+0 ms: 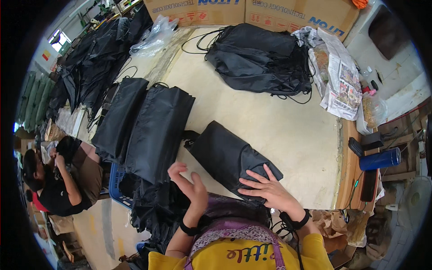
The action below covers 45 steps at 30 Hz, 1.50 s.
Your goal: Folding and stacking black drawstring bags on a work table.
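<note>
A folded black drawstring bag (229,155) lies slantwise on the pale tabletop in front of me, a short dark tuft sticking out at its far left end. My right hand (267,189) rests flat on the bag's near right end, fingers spread. Raised beside the table's near edge, my left hand (191,186) holds nothing; its fingers are apart and slightly bent. It is nearest to a neat stack of folded black bags (159,130). Another such stack (119,119) leans close on its left. Farther back, a loose heap of black bags (258,56) trails thin cords.
Cardboard boxes (198,13) line the table's far edge, with newspaper (342,81) at the right. A blue cylinder (380,159) sits beyond the right edge. Below the stacks are a blue crate (118,184) and more black fabric. A person (58,180) sits at the left.
</note>
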{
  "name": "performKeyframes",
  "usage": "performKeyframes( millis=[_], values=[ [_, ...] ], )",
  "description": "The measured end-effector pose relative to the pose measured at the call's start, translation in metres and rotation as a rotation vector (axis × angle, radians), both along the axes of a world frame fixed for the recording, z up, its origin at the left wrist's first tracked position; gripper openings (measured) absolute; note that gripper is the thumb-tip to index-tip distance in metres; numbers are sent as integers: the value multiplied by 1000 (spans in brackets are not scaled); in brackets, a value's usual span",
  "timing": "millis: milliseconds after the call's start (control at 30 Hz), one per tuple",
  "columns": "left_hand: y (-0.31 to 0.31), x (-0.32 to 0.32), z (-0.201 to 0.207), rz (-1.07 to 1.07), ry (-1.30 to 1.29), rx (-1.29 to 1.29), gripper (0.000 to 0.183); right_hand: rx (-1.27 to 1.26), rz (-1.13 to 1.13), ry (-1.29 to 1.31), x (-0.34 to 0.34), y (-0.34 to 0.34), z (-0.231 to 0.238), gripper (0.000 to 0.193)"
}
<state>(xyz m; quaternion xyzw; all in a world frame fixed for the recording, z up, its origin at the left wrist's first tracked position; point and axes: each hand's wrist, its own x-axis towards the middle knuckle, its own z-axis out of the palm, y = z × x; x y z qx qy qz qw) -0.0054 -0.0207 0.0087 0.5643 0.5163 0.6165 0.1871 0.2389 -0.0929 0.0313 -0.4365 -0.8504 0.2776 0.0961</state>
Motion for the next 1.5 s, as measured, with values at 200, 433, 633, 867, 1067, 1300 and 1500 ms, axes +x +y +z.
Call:
performKeyframes(
  millis=[200,433,633,867,1067,1300,1500],
  values=[
    [12,45,23,-346,898,-30,58,6,23,-82,-5,1,10,87],
    [17,36,-10,-350,1063,-133,84,-477,104,588,26,22,29,42],
    [24,33,-14,-473,1048,-45,103,292,-193,174,-9,95,-16,57],
    [28,32,-18,-438,1025,-100,118,401,-133,-36,-22,134,-32,69],
    [38,25,-7,-661,1042,-31,127,-217,-604,641,-28,103,-18,82],
    [13,17,10,-374,560,-82,106,-886,-565,1165,-29,123,12,34],
    [-23,-32,47,-514,-276,-611,59,-540,-720,1644,-89,143,63,23]
  ],
)
